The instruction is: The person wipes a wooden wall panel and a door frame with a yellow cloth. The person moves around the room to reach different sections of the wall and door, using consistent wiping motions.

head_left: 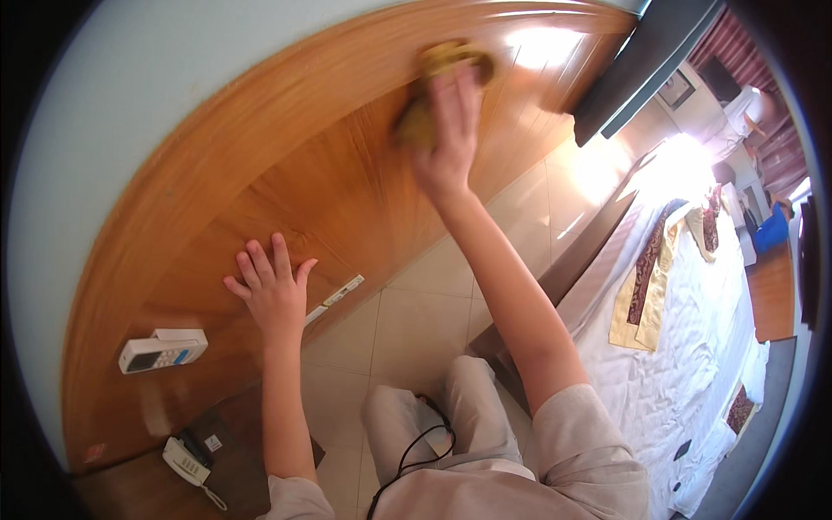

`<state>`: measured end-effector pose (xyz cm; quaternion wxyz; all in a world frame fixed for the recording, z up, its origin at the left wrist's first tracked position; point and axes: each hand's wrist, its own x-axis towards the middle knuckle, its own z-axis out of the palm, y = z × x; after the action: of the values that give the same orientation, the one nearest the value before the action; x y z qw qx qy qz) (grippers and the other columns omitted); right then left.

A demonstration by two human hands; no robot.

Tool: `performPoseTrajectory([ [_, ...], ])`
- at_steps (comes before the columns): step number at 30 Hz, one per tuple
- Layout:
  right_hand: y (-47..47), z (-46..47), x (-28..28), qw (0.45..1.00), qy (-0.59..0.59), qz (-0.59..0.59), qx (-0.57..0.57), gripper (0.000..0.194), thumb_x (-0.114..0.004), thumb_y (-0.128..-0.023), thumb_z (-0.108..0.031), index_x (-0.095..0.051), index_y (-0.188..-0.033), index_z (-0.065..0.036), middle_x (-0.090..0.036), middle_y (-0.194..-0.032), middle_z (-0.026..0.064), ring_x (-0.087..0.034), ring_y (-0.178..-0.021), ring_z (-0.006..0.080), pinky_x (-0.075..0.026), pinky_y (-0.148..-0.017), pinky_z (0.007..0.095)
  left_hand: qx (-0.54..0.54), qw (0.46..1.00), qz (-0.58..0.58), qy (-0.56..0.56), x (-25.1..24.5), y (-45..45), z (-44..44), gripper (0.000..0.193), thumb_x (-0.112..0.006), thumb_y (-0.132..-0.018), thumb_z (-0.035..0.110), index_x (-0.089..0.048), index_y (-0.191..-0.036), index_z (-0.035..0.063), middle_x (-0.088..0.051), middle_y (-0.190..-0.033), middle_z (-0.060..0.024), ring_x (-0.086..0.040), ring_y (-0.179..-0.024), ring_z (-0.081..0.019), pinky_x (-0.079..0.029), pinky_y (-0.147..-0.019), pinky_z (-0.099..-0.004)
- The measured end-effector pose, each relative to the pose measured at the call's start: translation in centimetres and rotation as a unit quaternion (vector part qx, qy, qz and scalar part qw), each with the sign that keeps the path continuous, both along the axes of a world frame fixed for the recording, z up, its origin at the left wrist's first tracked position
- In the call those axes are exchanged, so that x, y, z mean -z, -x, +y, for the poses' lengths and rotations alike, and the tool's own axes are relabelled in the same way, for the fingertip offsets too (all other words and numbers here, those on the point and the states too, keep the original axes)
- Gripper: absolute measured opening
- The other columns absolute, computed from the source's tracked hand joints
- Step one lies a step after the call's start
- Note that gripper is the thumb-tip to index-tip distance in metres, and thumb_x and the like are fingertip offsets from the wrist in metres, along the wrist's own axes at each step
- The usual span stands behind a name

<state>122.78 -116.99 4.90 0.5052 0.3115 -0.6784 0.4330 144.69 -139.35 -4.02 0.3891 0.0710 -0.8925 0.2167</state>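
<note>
My right hand (450,133) presses a crumpled yellow cloth (448,55) against the upper part of a varnished wooden wall panel (325,175). Both hand and cloth are blurred, and the fingers hide part of the cloth. Lower down, my left hand (270,286) has its fingers spread over the same panel and holds nothing. To its left, a white remote control (162,351) sits in a wall holder. Beside the left wrist, a white socket strip (335,299) is fixed low on the panel.
A corded telephone (188,460) rests on a dark bedside table (240,429). At right stands a bed with a white sheet (676,390) and a gold-and-maroon runner (650,279). A dark wall-mounted panel (643,71) juts out at upper right. Another person (747,117) is in the background.
</note>
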Motion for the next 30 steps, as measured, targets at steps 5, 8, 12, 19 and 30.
performPoseTrajectory([
  [5,2.3,0.0,3.2,0.985,0.156,-0.072,0.02,0.078,-0.049,-0.076,0.008,-0.039,-0.151,-0.006,-0.032,-0.159,0.0163,-0.026,-0.149,0.038,-0.023,-0.122,0.0451,0.011,0.999,0.011,-0.03,-1.3,0.8,0.9,0.109,-0.076,-0.076,0.061,-0.021,-0.16,0.0194,-0.009,-0.168,-0.0145,-0.009,-0.155,-0.0325,-0.007,-0.12,-0.0628],
  [8,-0.2,-1.7,4.8,0.992,0.118,-0.042,-0.013,0.081,-0.055,-0.074,0.009,-0.039,-0.152,-0.008,-0.033,-0.159,0.0172,-0.024,-0.15,0.0383,-0.022,-0.122,0.048,0.029,0.999,0.018,-0.04,-1.7,1.2,0.9,0.117,-0.078,-0.074,0.061,-0.014,-0.161,0.0165,-0.003,-0.168,-0.0169,-0.005,-0.155,-0.0333,-0.005,-0.12,-0.0627],
  [12,-3.9,-3.8,3.0,0.973,0.094,0.128,-0.165,0.079,-0.061,-0.071,0.008,-0.046,-0.147,-0.009,-0.039,-0.156,0.0156,-0.031,-0.147,0.0395,-0.028,-0.12,0.0481,0.031,0.998,0.018,-0.041,-2.7,0.6,0.8,0.123,-0.081,-0.07,0.058,-0.01,-0.162,0.0162,-0.004,-0.168,-0.016,-0.005,-0.155,-0.0322,-0.005,-0.12,-0.0615],
  [19,-3.1,-5.3,-3.8,0.947,-0.022,0.312,-0.067,0.067,-0.078,-0.071,-0.014,-0.058,-0.135,-0.018,-0.052,-0.145,0.0044,-0.047,-0.133,0.0305,-0.041,-0.11,0.0455,0.037,0.998,0.008,-0.047,-3.1,0.3,0.9,0.125,-0.083,-0.07,0.053,-0.007,-0.162,0.0182,-0.003,-0.168,-0.013,-0.004,-0.155,-0.03,-0.006,-0.122,-0.0594],
  [30,-3.1,-2.7,10.8,0.973,-0.147,0.163,-0.064,0.068,-0.065,-0.073,-0.008,-0.053,-0.141,-0.007,-0.043,-0.153,0.0153,-0.042,-0.136,0.0396,-0.036,-0.113,0.0533,0.012,0.999,0.028,-0.036,-2.5,0.3,1.0,0.125,-0.084,-0.069,0.053,-0.007,-0.162,0.0197,-0.002,-0.169,-0.01,-0.002,-0.156,-0.0279,-0.006,-0.122,-0.0591],
])
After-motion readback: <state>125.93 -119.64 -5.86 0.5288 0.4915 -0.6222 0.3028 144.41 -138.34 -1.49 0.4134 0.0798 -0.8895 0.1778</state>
